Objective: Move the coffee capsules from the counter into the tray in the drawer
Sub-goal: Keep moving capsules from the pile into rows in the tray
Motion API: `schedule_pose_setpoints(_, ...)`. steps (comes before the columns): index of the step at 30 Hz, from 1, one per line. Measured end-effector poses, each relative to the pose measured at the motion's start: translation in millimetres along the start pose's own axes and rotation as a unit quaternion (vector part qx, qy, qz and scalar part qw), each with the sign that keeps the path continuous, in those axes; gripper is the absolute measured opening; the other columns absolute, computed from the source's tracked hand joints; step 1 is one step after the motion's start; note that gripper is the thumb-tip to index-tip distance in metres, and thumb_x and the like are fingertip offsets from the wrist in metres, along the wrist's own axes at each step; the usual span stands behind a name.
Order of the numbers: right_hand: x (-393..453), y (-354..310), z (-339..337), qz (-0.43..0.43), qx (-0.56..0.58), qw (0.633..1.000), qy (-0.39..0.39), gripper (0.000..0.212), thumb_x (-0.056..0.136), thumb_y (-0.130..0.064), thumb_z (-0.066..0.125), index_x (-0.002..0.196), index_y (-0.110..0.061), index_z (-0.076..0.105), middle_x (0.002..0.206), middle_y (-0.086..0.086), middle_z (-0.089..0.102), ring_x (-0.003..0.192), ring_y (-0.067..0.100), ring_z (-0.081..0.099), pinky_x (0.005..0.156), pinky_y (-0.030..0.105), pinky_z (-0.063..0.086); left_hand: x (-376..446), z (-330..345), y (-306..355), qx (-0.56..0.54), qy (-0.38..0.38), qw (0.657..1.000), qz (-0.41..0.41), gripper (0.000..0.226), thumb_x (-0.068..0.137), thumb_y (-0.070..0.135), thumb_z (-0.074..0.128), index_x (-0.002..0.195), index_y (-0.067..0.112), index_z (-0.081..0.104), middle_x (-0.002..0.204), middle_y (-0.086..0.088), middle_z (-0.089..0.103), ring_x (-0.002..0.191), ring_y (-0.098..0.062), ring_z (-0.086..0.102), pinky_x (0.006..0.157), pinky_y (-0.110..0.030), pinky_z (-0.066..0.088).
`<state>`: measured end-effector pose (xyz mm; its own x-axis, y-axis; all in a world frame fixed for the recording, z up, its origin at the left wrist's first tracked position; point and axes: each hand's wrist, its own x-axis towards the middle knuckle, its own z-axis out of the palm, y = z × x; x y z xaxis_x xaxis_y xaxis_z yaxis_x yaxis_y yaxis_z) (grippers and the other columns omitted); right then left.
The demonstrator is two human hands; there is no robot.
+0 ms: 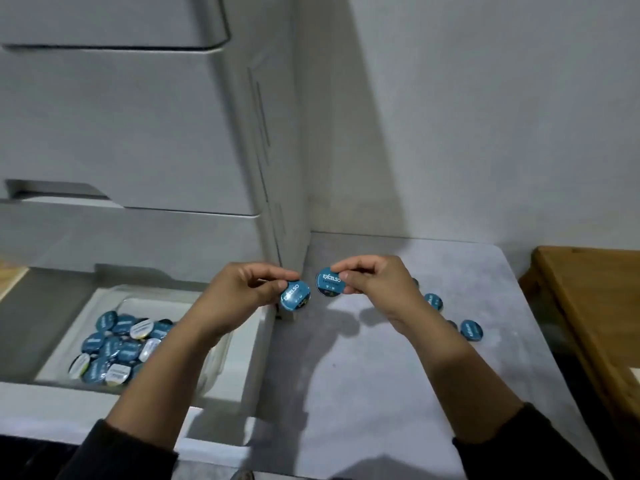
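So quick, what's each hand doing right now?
Left hand: pinching a blue capsule beside the drawer.
Right hand: pinching another blue capsule above the counter.

I have one wide-angle head view, looking forward and steeply down, close over the counter [398,358]. The open drawer [242,358] fills the frame's lower left.

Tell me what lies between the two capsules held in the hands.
Nothing. In the head view, the gap between the left hand's capsule and the right hand's capsule is open air, with the grey counter below.
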<state>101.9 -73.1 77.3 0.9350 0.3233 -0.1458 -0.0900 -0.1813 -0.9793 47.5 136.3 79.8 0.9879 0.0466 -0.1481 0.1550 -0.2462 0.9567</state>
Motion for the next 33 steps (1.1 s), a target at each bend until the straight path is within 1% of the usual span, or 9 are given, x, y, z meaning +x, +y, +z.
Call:
schedule_pose_setpoints(4,1,-10,60,-0.001,-0.021,0.998,-0.067,0.019,0.084,0.004,0.059,0.085,-0.01,0.072,0.075,0.002,0.068,0.059,0.007,0.061,0.063,0.012,0.051,-14,-69,-17,0.044,-0.025,0.999,-0.02,0.029,0.083,0.0,0.061,0.08,0.025,0.075,0.077,0.006,0.076,0.074,-0.003,0.069,0.072,-0.012,0.053)
schedule_pose_setpoints(10,13,-8,159,0.027,-0.088,0.989,-0.114,0.016,0.085,-0.002,0.061,0.089,-0.011,0.072,0.079,0.0,0.069,0.067,0.011,0.063,0.07,0.02,0.055,-13,-164,-62,0.134,-0.075,0.987,-0.048,0.024,0.083,0.006,0.064,0.085,0.027,0.074,0.089,0.006,0.076,0.082,-0.009,0.07,0.075,-0.019,0.056)
schedule_pose_setpoints(14,28,2,213,0.049,-0.123,0.986,-0.104,0.014,0.086,-0.004,0.06,0.09,-0.011,0.072,0.085,0.002,0.069,0.067,0.006,0.062,0.059,0.01,0.049,7,-203,-97,0.154,-0.097,0.981,-0.063,0.02,0.084,0.009,0.063,0.087,0.027,0.073,0.091,0.009,0.074,0.085,-0.007,0.069,0.082,-0.024,0.055)
schedule_pose_setpoints(17,41,13,237,0.063,-0.164,0.982,-0.073,0.016,0.086,-0.007,0.06,0.088,-0.016,0.073,0.082,-0.009,0.068,0.075,0.005,0.063,0.063,0.012,0.05,23,-213,-115,0.192,-0.126,0.972,-0.058,0.017,0.087,0.016,0.061,0.093,0.029,0.07,0.093,0.016,0.068,0.085,0.003,0.061,0.08,-0.018,0.047)
schedule_pose_setpoints(19,48,21,245,0.069,-0.201,0.976,-0.053,0.017,0.086,-0.008,0.061,0.085,-0.019,0.074,0.082,-0.012,0.067,0.078,0.002,0.062,0.068,0.015,0.05,33,-213,-125,0.197,-0.152,0.967,-0.057,0.017,0.089,0.016,0.058,0.096,0.027,0.069,0.099,0.011,0.068,0.088,0.001,0.059,0.081,-0.019,0.045)
schedule_pose_setpoints(22,54,28,252,0.062,-0.24,0.968,-0.036,0.017,0.085,-0.007,0.062,0.085,-0.017,0.075,0.082,-0.01,0.068,0.075,-0.003,0.061,0.067,0.009,0.045,45,-213,-136,0.187,-0.185,0.963,-0.066,0.018,0.09,0.014,0.056,0.096,0.022,0.07,0.106,0.001,0.07,0.093,-0.008,0.063,0.078,-0.018,0.047)
schedule_pose_setpoints(24,59,29,256,0.068,-0.243,0.967,-0.033,0.016,0.085,-0.005,0.062,0.087,-0.014,0.074,0.082,-0.006,0.069,0.074,-0.002,0.061,0.061,0.002,0.045,51,-212,-142,0.189,-0.204,0.958,-0.061,0.018,0.09,0.014,0.055,0.095,0.023,0.071,0.104,0.001,0.071,0.094,-0.01,0.065,0.078,-0.02,0.05)
schedule_pose_setpoints(27,69,33,259,0.085,-0.238,0.967,-0.03,0.015,0.084,-0.002,0.061,0.088,-0.009,0.073,0.084,0.0,0.069,0.075,0.005,0.062,0.061,0.002,0.046,59,-211,-147,0.195,-0.216,0.955,-0.061,0.019,0.09,0.014,0.055,0.093,0.023,0.071,0.1,0.003,0.072,0.092,-0.009,0.066,0.072,-0.017,0.05)
schedule_pose_setpoints(33,80,35,265,0.105,-0.271,0.956,-0.047,0.016,0.082,0.0,0.06,0.084,-0.007,0.074,0.084,0.003,0.07,0.07,0.003,0.06,0.058,0.001,0.044,67,-210,-161,0.22,-0.247,0.943,-0.046,0.018,0.086,0.013,0.061,0.093,0.025,0.073,0.109,0.006,0.07,0.101,-0.008,0.063,0.089,-0.023,0.048)
